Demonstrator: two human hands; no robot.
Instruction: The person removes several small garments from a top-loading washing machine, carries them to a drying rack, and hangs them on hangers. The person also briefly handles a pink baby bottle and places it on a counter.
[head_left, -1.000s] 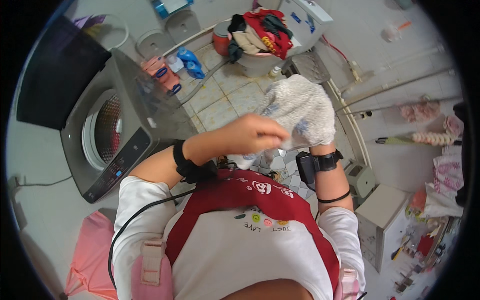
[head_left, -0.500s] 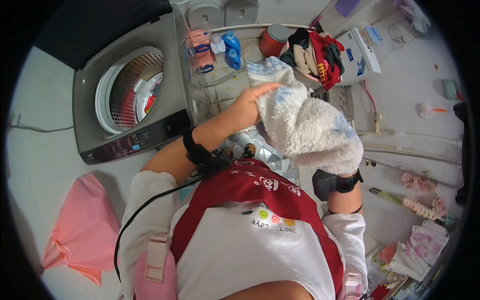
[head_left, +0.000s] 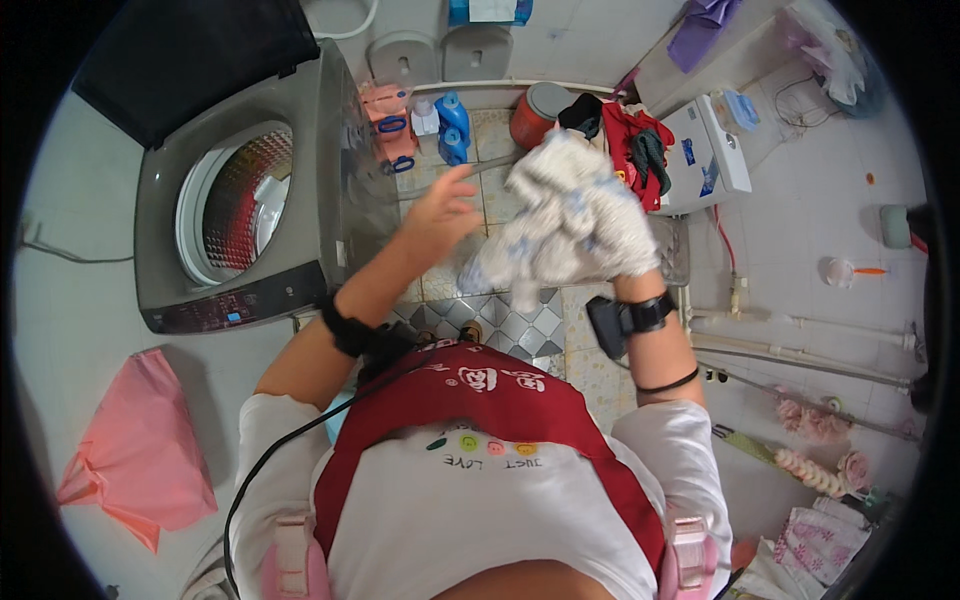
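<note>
A soft white garment with blue patches (head_left: 570, 215) hangs crumpled in the air at the middle of the head view. My right hand is buried in its folds, so the fingers are hidden, but the garment is held up there. To its left, my left hand (head_left: 445, 210) is off the cloth, with its fingers apart and nothing in them. Behind the garment, a heap of red, black and beige clothes (head_left: 640, 140) sits at the far right.
At left stands a top-loading washing machine (head_left: 325, 190) with its lid up. Blue detergent bottles (head_left: 453, 130) and a red bucket with a grey lid (head_left: 535, 115) stand at the back. A white appliance (head_left: 708, 155) is behind the clothes. A pink bag (head_left: 150, 440) lies at near left.
My left hand has let go of the garment and moved left, its fingers spreading. The garment has swung left and gathered into a bunch, while my right arm has shifted left and farther away.
</note>
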